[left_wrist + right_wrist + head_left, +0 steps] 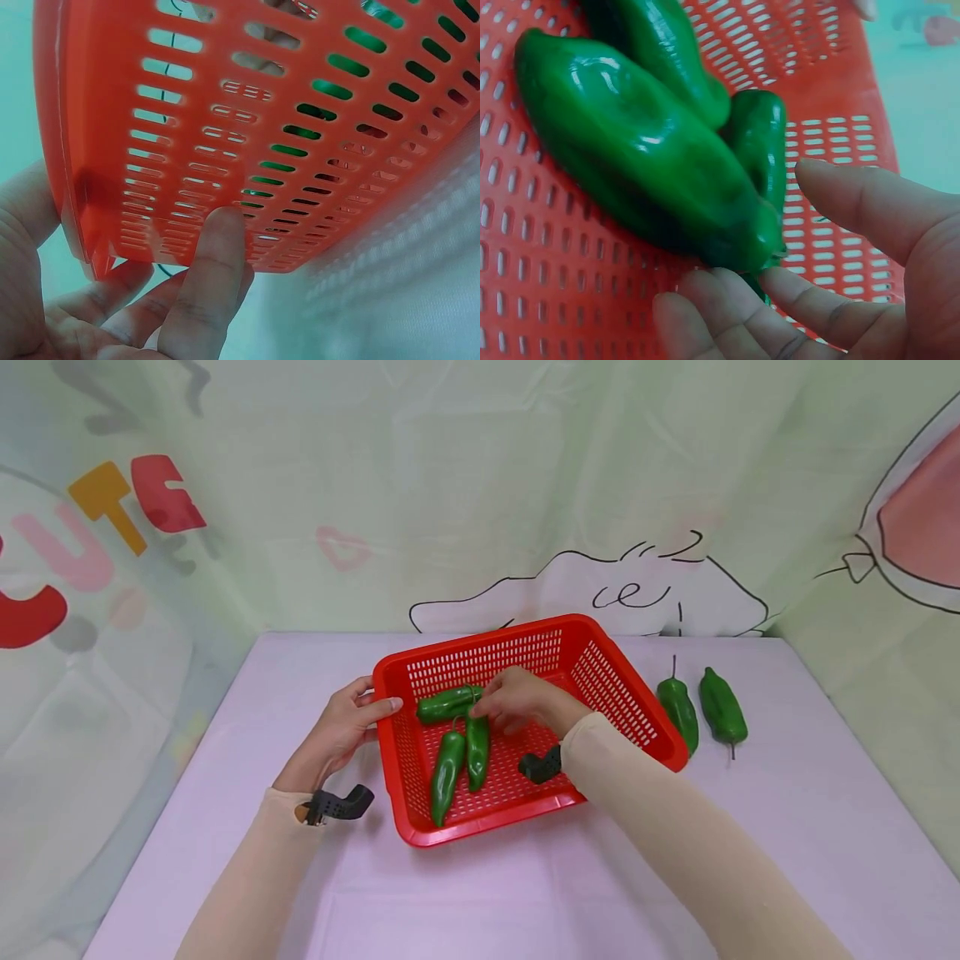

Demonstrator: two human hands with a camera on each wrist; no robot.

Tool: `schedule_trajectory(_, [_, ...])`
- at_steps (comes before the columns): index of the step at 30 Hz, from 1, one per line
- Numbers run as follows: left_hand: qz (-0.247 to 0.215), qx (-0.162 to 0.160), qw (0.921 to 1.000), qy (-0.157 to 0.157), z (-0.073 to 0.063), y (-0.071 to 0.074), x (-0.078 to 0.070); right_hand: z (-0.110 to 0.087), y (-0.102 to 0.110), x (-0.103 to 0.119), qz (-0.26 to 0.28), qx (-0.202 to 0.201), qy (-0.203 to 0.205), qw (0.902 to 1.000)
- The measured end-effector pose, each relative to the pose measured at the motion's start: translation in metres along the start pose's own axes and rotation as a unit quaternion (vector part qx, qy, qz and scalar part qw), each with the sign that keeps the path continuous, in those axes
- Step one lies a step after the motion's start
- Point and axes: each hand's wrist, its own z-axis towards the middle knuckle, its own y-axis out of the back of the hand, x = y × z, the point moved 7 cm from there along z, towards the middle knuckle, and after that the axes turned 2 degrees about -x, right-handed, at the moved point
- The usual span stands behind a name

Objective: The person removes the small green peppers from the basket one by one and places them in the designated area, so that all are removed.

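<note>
A red plastic basket point(480, 827) with slotted walls stands on the table, and my left hand point(348, 727) grips its left wall, thumb over the rim and fingers outside. Inside lie three green peppers: one crosswise at the back point(442, 706), one at the front left point(447, 777) and one beside it point(477, 752). My right hand point(521, 697) reaches into the basket at the stem end of that last pepper. In the right wrist view, the fingers point(727, 307) are right at the stem of the nearest pepper point(645, 150), while the thumb point(862, 191) stands apart from it.
Two more green peppers, one close by the basket's right wall point(678, 714) and one farther right point(722, 706), lie on the pale table point(450, 910). A printed cloth point(480, 485) hangs behind the table and along its sides.
</note>
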Motion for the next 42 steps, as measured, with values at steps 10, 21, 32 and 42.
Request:
schedule_trajectory(10, [-0.008,0.001,1.0,-0.002,0.001,0.0,-0.002,0.008,-0.015,0.002,-0.023,-0.004,-0.025,0.9994])
schedule_trajectory(21, [-0.003,-0.001,1.0,0.001,0.001,-0.001,-0.001,0.009,-0.024,0.006,-0.04,0.007,-0.031,0.9987])
schedule_trajectory(32, [-0.002,-0.002,1.0,0.0,0.0,0.0,0.0,0.009,-0.027,0.008,-0.056,-0.003,-0.016,0.9983])
schedule_trajectory(42, [-0.007,0.0,1.0,-0.001,0.0,-0.001,-0.001,0.004,-0.02,0.011,-0.061,-0.017,0.001,0.998])
